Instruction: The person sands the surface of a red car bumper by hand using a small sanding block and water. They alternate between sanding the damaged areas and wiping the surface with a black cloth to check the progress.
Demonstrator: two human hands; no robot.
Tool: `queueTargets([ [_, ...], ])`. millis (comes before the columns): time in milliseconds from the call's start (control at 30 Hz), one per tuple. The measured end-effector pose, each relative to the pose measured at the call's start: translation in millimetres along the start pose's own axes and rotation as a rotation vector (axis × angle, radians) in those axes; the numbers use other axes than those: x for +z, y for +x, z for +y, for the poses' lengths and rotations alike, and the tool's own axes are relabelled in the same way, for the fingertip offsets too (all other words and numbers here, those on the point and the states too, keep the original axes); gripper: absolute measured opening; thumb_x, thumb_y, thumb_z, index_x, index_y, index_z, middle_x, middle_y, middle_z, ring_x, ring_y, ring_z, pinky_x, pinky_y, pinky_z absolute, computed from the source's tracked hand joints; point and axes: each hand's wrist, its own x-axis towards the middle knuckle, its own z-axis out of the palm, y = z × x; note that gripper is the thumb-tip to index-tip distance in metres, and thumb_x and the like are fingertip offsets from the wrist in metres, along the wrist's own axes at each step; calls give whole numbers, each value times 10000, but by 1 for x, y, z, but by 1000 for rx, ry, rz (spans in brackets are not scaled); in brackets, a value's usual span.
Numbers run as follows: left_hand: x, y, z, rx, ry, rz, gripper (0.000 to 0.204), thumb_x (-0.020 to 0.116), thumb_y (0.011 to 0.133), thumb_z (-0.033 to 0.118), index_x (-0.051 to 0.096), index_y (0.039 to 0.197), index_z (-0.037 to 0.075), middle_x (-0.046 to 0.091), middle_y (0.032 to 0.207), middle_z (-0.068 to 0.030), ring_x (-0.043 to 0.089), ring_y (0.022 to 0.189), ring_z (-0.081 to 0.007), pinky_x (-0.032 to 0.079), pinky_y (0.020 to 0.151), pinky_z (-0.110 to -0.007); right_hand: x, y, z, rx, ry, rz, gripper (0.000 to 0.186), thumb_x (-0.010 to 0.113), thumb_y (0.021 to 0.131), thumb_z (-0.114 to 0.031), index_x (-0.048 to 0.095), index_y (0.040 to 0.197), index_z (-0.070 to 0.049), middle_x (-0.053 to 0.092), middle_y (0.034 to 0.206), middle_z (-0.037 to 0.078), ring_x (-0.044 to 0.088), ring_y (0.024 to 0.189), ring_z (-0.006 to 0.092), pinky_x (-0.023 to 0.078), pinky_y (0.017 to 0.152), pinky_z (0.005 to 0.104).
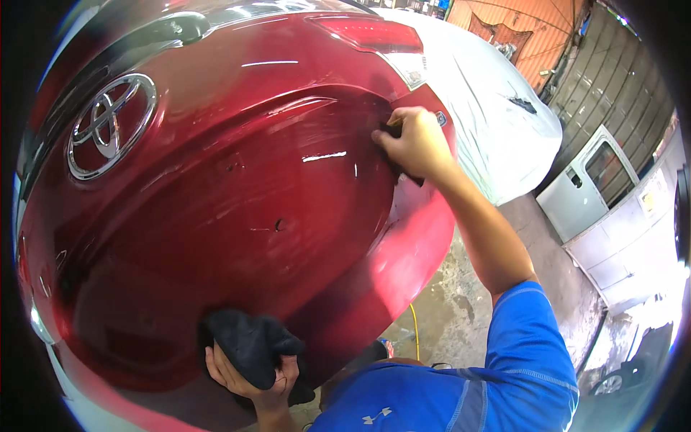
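Note:
A glossy dark red car tailgate [237, 194] fills most of the view, with small holes in its recessed middle. My left hand [252, 378] is closed around a bunched black cloth [248, 345], which rests against the panel's lower part. At the right end of the recess, beside the tail light [381, 39], my right hand [421, 140] is closed with the fingers bent, pressing a small dark pad [409, 175] to the paint. A tan edge shows between thumb and fingers; the palm hides the rest, so its exact kind is unclear.
A chrome oval emblem [111, 126] sits at the upper left of the tailgate. Behind the right arm stands a vehicle under a pale cover [489, 108]. A loose white car door [590, 183] leans on the wall, and a yellow hose [415, 331] lies on the concrete floor.

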Motion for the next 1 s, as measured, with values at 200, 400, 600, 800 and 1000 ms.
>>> queueTargets([
  [200,3,0,0,6,-15,-6,573,695,959,483,675,1327,44,679,1349,-193,648,1264,-434,448,1134,-624,3,-3,-4,32,-64,37,290,811,840,-269,771,914,9,762,838,224,770,807,391,617,789,458],
  [400,5,3,2,15,-16,43,535,737,943,395,682,1309,9,665,1363,-214,633,1262,-476,453,1118,-635,3,-3,1,-6,-82,70,312,847,830,-274,770,920,15,752,843,234,758,809,403,603,779,461],
  [600,4,14,16,-3,-58,-3,513,771,876,281,692,1287,-17,652,1365,-250,610,1278,-497,441,1140,-630,-6,0,12,-33,-51,95,348,861,836,-287,755,890,40,751,830,239,758,788,392,596,750,450],
  [800,-4,42,61,-12,-142,-217,517,749,815,117,669,1285,-81,628,1373,-293,543,1351,-524,367,1220,-627,-20,-1,14,87,19,-37,328,844,851,-302,779,933,9,772,941,244,769,909,407,607,849,481],
  [1000,36,76,122,217,-147,-382,624,750,840,173,619,1392,-85,598,1396,-360,502,1417,-506,347,1236,-638,-41,-33,39,-39,134,-2,353,861,852,-298,735,880,30,735,820,196,705,759,321,553,731,431],
])
